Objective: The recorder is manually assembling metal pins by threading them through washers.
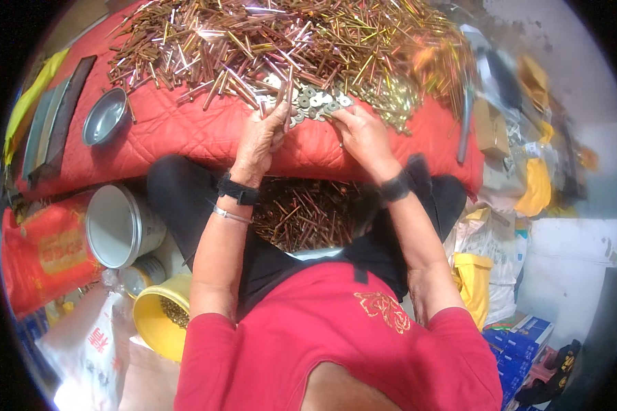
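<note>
My left hand (pixel 266 137) is closed around a few thin copper-coloured metal rods (pixel 289 83), whose ends stick up past the fingers. Flat round washers (pixel 315 99) lie in a small heap just beyond and between my hands. At the right edge of that heap, the fingertips of my right hand (pixel 365 137) are pinched together; what is between them is too small to make out. A large pile of similar metal rods (pixel 253 41) spreads over the red quilted cover (pixel 185 147) behind the washers. Small yellowish metal pieces (pixel 394 99) lie right of the washers.
A metal bowl (pixel 105 118) rests on the cover at the left. Between my legs is a container of more rods (pixel 308 216). A white bucket (pixel 113 226) and a yellow bucket (pixel 147 318) with small metal parts stand lower left. Blue boxes (pixel 517 349) are stacked lower right.
</note>
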The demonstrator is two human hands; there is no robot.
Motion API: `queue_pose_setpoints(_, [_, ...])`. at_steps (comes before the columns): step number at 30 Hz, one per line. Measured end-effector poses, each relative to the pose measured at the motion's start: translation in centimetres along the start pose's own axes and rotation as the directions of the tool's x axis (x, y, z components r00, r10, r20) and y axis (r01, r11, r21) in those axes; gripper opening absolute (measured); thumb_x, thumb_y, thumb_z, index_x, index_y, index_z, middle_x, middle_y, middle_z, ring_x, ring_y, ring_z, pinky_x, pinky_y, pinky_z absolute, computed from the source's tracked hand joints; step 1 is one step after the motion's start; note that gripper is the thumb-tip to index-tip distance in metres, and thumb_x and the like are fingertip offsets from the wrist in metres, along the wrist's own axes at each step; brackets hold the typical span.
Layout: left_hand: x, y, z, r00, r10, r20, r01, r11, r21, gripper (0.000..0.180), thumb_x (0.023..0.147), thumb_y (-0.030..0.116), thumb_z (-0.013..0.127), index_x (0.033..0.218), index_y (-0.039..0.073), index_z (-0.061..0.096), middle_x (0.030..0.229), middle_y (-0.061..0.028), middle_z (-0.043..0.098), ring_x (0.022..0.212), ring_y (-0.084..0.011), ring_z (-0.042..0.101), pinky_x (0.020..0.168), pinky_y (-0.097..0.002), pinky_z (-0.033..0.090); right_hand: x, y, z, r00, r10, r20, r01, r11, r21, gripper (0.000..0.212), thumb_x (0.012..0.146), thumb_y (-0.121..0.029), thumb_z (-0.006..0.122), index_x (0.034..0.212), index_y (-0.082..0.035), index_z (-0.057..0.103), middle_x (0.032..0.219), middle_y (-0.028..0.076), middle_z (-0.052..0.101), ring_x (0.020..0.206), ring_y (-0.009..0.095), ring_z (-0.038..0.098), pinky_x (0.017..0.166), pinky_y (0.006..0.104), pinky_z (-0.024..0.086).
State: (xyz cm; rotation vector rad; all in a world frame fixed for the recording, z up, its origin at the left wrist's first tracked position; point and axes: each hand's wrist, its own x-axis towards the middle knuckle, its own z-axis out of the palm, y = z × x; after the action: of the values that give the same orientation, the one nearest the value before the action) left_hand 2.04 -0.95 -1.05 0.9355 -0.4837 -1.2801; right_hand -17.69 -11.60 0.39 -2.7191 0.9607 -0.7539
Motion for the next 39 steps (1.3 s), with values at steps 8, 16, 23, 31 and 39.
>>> queue_pose_setpoints(8, [0.2,-0.6,0.8,0.999,0.001,-0.038,-0.01,0.971,-0.238,0.018,0.092,0.019,0.061,0.098,0.002,0.063,0.07,0.0012,0.057,0.043,-0.0009,0.034,0.036,-0.0165,0.024,1.4,-0.5,-3.0,0.942,-0.188,0.276,0.216,0.974,-0.072,0.008,0.079,-0.016,0.061,0.081,-0.01,0.066,0.079,0.013,0.062,0.074,0.034,0.063,0.065,0.0443,0.051])
queue_pose_setpoints(16, [0.3,-0.5,0.9,0.995,-0.006,-0.102,-0.02,0.967,-0.252,0.026,0.094,0.017,0.059,0.112,-0.001,0.059,0.084,-0.0013,0.062,0.045,-0.0004,0.033,0.037,-0.0157,0.023,3.0,-1.7,-2.3,0.965,-0.089,0.246,0.109,0.992,-0.069,0.015,0.081,-0.013,0.056,0.088,-0.009,0.069,0.082,0.016,0.063,0.08,0.035,0.062,0.071,0.0449,0.049])
queue_pose_setpoints(23, [0.0,-0.2,1.2,0.998,-0.004,-0.056,-0.011,0.966,-0.257,0.028,0.093,0.017,0.057,0.113,-0.002,0.058,0.077,0.0019,0.058,0.044,-0.0006,0.032,0.036,-0.0161,0.022,2.9,-1.6,-2.3,0.868,0.026,0.497,0.115,0.961,-0.252,0.012,0.076,-0.013,0.058,0.081,-0.009,0.068,0.08,0.017,0.066,0.081,0.035,0.064,0.069,0.0459,0.05])
queue_pose_setpoints(31, [0.0,-0.3,0.5,0.974,-0.121,0.194,0.176,0.938,-0.298,0.032,0.096,0.017,0.05,0.115,-0.007,0.053,0.061,0.0056,0.039,0.042,-0.002,0.03,0.036,-0.0162,0.025,6.1,-1.6,-3.8,0.771,-0.056,0.634,0.185,0.973,-0.139,0.013,0.074,-0.016,0.061,0.081,-0.012,0.071,0.084,0.014,0.069,0.082,0.033,0.067,0.071,0.0445,0.052])
queue_pose_setpoints(39, [0.5,-0.9,0.7,0.979,-0.172,0.108,0.199,0.926,-0.322,0.03,0.095,0.017,0.051,0.114,-0.006,0.054,0.061,0.0057,0.038,0.043,-0.0017,0.029,0.036,-0.0162,0.025,2.9,0.1,-2.2,0.932,-0.056,0.359,0.067,0.998,-0.018,0.011,0.079,-0.018,0.061,0.082,-0.009,0.068,0.078,0.015,0.066,0.077,0.033,0.065,0.068,0.0436,0.051])
